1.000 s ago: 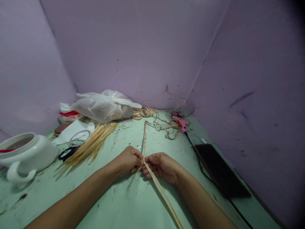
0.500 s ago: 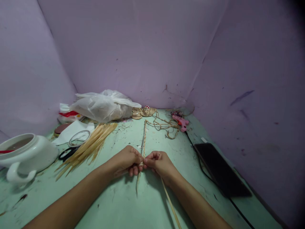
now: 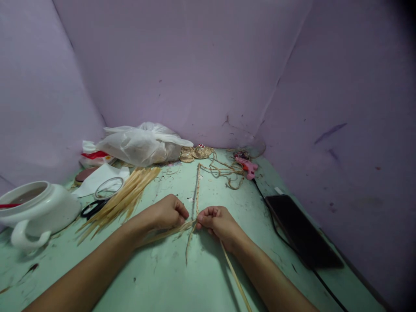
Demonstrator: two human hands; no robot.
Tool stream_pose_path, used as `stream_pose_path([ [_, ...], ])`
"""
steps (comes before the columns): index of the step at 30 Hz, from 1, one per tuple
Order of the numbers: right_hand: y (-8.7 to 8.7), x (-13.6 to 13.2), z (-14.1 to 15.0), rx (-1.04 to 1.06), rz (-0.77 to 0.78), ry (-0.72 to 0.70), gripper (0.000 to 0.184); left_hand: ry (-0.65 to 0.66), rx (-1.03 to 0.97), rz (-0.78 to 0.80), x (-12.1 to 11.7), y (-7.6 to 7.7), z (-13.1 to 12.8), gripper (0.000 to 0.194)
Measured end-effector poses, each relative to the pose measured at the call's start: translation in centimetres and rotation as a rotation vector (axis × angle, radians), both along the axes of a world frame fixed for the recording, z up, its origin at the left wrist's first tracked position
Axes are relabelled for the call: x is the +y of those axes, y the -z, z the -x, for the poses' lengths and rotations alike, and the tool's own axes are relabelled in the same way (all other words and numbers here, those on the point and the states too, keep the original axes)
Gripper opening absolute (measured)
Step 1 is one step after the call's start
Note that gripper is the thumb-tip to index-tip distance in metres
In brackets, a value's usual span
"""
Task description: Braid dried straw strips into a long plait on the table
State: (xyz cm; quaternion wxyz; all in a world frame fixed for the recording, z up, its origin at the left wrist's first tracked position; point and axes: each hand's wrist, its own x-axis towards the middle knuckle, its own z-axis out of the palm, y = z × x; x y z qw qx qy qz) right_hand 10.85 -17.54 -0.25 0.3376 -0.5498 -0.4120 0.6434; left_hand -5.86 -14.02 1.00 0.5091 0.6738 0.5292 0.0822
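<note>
A thin braid of straw-coloured strips [image 3: 198,186] runs down the middle of the table toward me. My right hand [image 3: 218,223] pinches the near end of this braid between thumb and fingertips. One pale strip [image 3: 234,273] trails from under that hand toward the bottom edge. Just left of the braid, my left hand [image 3: 170,212] is closed with curled fingers; whether a strand is inside them is hidden. Loose strips [image 3: 170,232] stretch from the braid's end leftward beneath my left hand and wrist. A short thin end [image 3: 187,249] hangs down between the hands.
On the left are a white handled pot [image 3: 58,208], black-handled scissors [image 3: 92,210], a clear ring-shaped roll [image 3: 109,188] and a bundle of dry strips [image 3: 130,195]. A plastic bag [image 3: 143,143], twine [image 3: 224,171] and a pink glue gun [image 3: 247,167] lie behind. A black phone-like slab [image 3: 302,229] lies right.
My left hand has moved off the braid, left and slightly up, with its fingers now curled in. Loose strips on the left have come into view. My right hand keeps its pinch.
</note>
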Motion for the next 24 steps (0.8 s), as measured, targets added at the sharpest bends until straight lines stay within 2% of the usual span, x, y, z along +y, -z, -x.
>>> stream_pose_path([
  [3,0.0,0.0,0.0,-0.008,-0.001,-0.003,0.004,0.010,0.095,-0.046,0.0,-0.2,0.0,0.025],
  [7,-0.1,0.0,0.1,-0.012,-0.006,-0.001,0.006,0.011,0.147,-0.058,-0.5,-0.6,-0.7,0.022],
  [10,-0.1,-0.1,0.2,-0.036,-0.024,-0.001,0.008,0.008,0.180,-0.123,-1.0,-0.5,-1.1,0.022],
  [15,0.2,-0.1,0.3,-0.039,-0.072,0.051,0.010,0.077,0.231,-0.262,-1.4,0.1,-0.8,0.022],
  [20,0.3,-0.1,0.3,-0.046,-0.066,0.044,0.011,0.154,0.290,-0.331,-1.8,-0.4,-0.5,0.020],
  [24,0.2,0.0,0.2,-0.045,-0.063,0.021,0.009,0.126,0.384,-0.388,-1.9,-0.7,-0.9,0.018],
])
